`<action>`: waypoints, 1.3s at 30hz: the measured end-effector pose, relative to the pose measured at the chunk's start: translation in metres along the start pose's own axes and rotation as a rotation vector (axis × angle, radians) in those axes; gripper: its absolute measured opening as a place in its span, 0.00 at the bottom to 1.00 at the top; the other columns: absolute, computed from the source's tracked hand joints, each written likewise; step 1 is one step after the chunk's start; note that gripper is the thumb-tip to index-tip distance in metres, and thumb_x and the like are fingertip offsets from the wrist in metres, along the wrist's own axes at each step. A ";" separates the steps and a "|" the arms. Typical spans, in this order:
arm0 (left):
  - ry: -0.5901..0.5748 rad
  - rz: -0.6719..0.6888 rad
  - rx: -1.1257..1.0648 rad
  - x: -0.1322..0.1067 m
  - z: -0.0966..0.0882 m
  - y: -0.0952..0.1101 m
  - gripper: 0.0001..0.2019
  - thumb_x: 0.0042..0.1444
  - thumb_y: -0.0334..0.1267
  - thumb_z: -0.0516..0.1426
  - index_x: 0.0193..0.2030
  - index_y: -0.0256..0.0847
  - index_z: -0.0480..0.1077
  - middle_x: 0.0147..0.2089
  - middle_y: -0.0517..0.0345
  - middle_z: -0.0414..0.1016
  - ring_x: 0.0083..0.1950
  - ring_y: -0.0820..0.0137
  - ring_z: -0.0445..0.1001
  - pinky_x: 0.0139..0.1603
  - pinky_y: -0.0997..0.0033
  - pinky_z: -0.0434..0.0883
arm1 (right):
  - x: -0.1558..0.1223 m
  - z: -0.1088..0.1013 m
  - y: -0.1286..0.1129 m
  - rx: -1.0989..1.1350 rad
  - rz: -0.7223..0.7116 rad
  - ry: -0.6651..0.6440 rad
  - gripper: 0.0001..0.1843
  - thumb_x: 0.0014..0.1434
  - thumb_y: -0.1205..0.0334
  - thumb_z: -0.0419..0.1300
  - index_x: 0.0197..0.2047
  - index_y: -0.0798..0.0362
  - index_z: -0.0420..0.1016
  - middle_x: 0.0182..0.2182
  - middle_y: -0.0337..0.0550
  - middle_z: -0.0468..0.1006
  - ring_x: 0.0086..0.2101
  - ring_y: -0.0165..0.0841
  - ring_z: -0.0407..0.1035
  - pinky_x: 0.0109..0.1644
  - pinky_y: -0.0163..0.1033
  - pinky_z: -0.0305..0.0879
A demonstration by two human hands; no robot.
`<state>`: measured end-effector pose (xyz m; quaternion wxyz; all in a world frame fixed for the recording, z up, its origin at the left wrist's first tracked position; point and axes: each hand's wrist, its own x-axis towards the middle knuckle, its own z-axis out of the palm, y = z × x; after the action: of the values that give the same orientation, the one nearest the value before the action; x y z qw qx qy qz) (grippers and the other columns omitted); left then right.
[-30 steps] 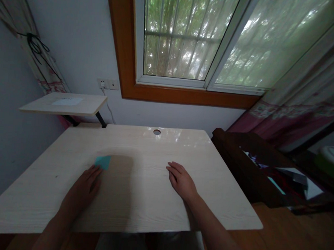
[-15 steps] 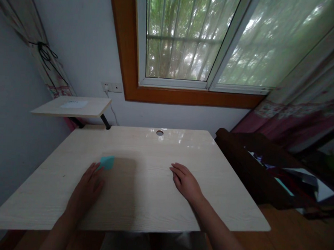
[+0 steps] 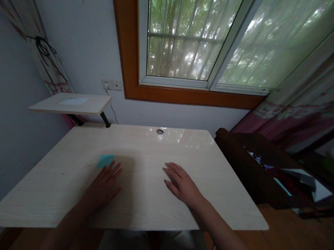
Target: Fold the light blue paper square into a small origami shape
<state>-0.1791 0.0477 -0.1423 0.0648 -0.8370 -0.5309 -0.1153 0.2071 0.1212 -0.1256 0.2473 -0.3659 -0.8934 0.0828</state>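
Teal paper (image 3: 105, 160): far edge runs left-right; long axis unclear
Left hand (image 3: 102, 187): grip spread
Right hand (image 3: 182, 183): grip spread

A pale wood-grain desk (image 3: 153, 203) with a glossy top and rounded right-hand corners carries a small teal square of paper (image 3: 105, 160), lying flat left of the middle. A round cable hole (image 3: 159, 132) pierces the desk near its back edge, and a small dark mark (image 3: 62, 173) shows toward the left. At the back left corner, black legs (image 3: 105, 119) support a raised shelf (image 3: 96, 102), on which lies a white sheet (image 3: 74, 101).
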 end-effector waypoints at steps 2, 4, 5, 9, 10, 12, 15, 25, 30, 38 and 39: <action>-0.049 0.068 -0.008 0.017 0.001 0.015 0.31 0.66 0.48 0.48 0.72 0.40 0.47 0.74 0.49 0.44 0.74 0.55 0.39 0.72 0.46 0.49 | 0.008 0.001 -0.009 -0.013 -0.025 -0.049 0.30 0.64 0.56 0.57 0.67 0.48 0.59 0.66 0.50 0.57 0.65 0.46 0.53 0.67 0.57 0.54; -0.061 0.116 -0.023 0.033 0.005 0.027 0.33 0.66 0.53 0.47 0.72 0.39 0.45 0.74 0.47 0.42 0.74 0.54 0.38 0.72 0.46 0.45 | 0.016 0.005 -0.016 -0.024 -0.054 -0.101 0.34 0.64 0.53 0.58 0.70 0.50 0.53 0.68 0.52 0.52 0.66 0.45 0.49 0.68 0.56 0.52; -0.071 0.129 -0.027 0.041 0.008 0.031 0.35 0.66 0.54 0.47 0.73 0.38 0.44 0.74 0.47 0.41 0.74 0.54 0.37 0.72 0.46 0.44 | 0.021 0.007 -0.019 -0.029 -0.071 -0.113 0.36 0.63 0.52 0.58 0.70 0.51 0.52 0.68 0.53 0.51 0.66 0.46 0.48 0.68 0.56 0.51; -0.104 0.176 -0.029 0.061 0.020 0.035 0.36 0.65 0.58 0.45 0.73 0.37 0.44 0.75 0.46 0.40 0.75 0.56 0.36 0.72 0.48 0.41 | 0.038 0.021 -0.021 -0.039 -0.120 -0.172 0.41 0.62 0.47 0.58 0.71 0.54 0.49 0.69 0.56 0.48 0.67 0.47 0.45 0.68 0.57 0.47; -0.116 0.178 -0.026 0.065 0.023 0.034 0.36 0.65 0.58 0.44 0.72 0.37 0.45 0.75 0.46 0.40 0.75 0.56 0.36 0.72 0.48 0.41 | 0.042 0.025 -0.021 -0.040 -0.134 -0.179 0.42 0.62 0.46 0.58 0.71 0.55 0.49 0.69 0.56 0.48 0.67 0.47 0.45 0.68 0.58 0.47; -0.139 0.176 -0.024 0.070 0.026 0.031 0.37 0.65 0.59 0.44 0.72 0.37 0.46 0.75 0.46 0.40 0.75 0.56 0.35 0.72 0.49 0.40 | 0.048 0.032 -0.020 -0.044 -0.156 -0.189 0.42 0.61 0.45 0.58 0.71 0.56 0.49 0.69 0.57 0.48 0.67 0.47 0.44 0.68 0.58 0.45; -0.168 0.169 -0.032 0.074 0.029 0.027 0.37 0.64 0.60 0.45 0.72 0.39 0.46 0.74 0.47 0.41 0.75 0.56 0.36 0.72 0.48 0.39 | 0.055 0.041 -0.020 -0.049 -0.174 -0.200 0.43 0.61 0.43 0.57 0.70 0.57 0.50 0.69 0.57 0.48 0.68 0.47 0.43 0.69 0.58 0.43; -0.157 0.125 -0.038 0.074 0.034 0.026 0.39 0.62 0.63 0.44 0.73 0.41 0.45 0.74 0.49 0.42 0.75 0.57 0.37 0.72 0.48 0.34 | 0.061 0.057 -0.023 -0.078 -0.169 -0.183 0.43 0.62 0.38 0.54 0.71 0.55 0.50 0.69 0.55 0.47 0.68 0.46 0.40 0.70 0.59 0.37; -0.169 0.138 -0.046 0.077 0.037 0.024 0.40 0.62 0.64 0.44 0.73 0.41 0.45 0.74 0.49 0.43 0.75 0.56 0.37 0.72 0.47 0.34 | 0.060 0.055 -0.026 -0.091 -0.162 -0.169 0.43 0.62 0.37 0.52 0.71 0.54 0.49 0.69 0.54 0.46 0.68 0.45 0.40 0.70 0.58 0.37; -0.171 0.153 -0.058 0.079 0.037 0.022 0.39 0.62 0.64 0.44 0.73 0.43 0.45 0.74 0.49 0.45 0.75 0.56 0.37 0.72 0.46 0.35 | 0.059 0.058 -0.025 -0.095 -0.161 -0.152 0.44 0.61 0.37 0.54 0.71 0.54 0.49 0.69 0.54 0.47 0.68 0.47 0.41 0.70 0.60 0.38; -0.168 0.151 -0.058 0.079 0.037 0.023 0.39 0.62 0.64 0.44 0.73 0.43 0.45 0.74 0.49 0.45 0.75 0.56 0.37 0.72 0.46 0.35 | 0.059 0.059 -0.025 -0.096 -0.159 -0.149 0.44 0.61 0.38 0.54 0.71 0.54 0.49 0.69 0.55 0.47 0.68 0.47 0.41 0.69 0.60 0.38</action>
<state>-0.1216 0.1159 -0.1572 0.0044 -0.8829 -0.4664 -0.0545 0.1266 0.1465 -0.1456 0.1682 -0.2982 -0.9384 0.0473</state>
